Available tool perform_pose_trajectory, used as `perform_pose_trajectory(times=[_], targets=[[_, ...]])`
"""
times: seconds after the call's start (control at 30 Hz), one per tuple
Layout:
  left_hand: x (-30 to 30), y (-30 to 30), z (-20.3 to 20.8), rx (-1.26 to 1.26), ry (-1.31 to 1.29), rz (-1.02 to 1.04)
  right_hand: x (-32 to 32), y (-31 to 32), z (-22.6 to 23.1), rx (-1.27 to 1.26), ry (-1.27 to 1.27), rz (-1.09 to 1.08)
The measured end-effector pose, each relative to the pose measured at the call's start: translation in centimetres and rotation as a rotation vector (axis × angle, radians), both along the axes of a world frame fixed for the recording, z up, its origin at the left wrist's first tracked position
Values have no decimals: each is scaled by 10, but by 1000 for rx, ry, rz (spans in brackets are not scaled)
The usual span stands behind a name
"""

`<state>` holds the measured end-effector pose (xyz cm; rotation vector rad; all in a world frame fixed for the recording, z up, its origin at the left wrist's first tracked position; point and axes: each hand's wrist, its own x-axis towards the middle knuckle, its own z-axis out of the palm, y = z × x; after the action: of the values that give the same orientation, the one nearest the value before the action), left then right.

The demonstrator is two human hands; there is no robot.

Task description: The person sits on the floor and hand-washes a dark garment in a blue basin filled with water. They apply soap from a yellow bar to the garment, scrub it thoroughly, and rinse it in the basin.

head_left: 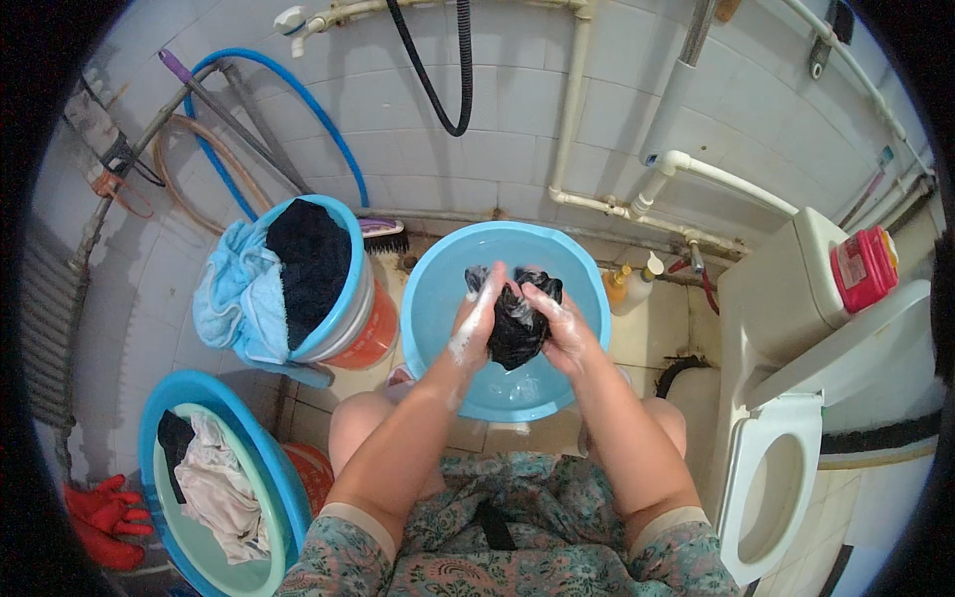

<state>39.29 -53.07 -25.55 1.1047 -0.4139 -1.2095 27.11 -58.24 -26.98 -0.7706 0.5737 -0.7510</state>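
Over a light blue plastic basin (428,298), both my hands grip a bunched black cloth (517,333) wet with suds. My left hand (476,323) is closed on its left side, with white foam along the wrist. On the opposite side my right hand (565,330) is closed on it too, foam on its back and thumb. The cloth is crumpled, so I cannot tell what garment it is. Shallow water shows in the basin below it.
Left of the basin, a bucket holds a light blue towel (239,294) and dark cloth (308,264). Nearer stand nested basins (159,438) with pale laundry (221,488), beside red rubber gloves (107,517). Pump bottles (639,284) and a toilet (741,478) are at right.
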Motion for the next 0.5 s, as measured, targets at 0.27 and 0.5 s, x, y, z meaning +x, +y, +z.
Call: perform_pose_trajectory(times=[0.27, 0.5], targets=[[-3, 9, -32, -86, 314, -282, 6, -12, -1, -45, -105, -378], [-2, 6, 12, 2, 558, -185, 30, 55, -29, -1324, 418, -112]])
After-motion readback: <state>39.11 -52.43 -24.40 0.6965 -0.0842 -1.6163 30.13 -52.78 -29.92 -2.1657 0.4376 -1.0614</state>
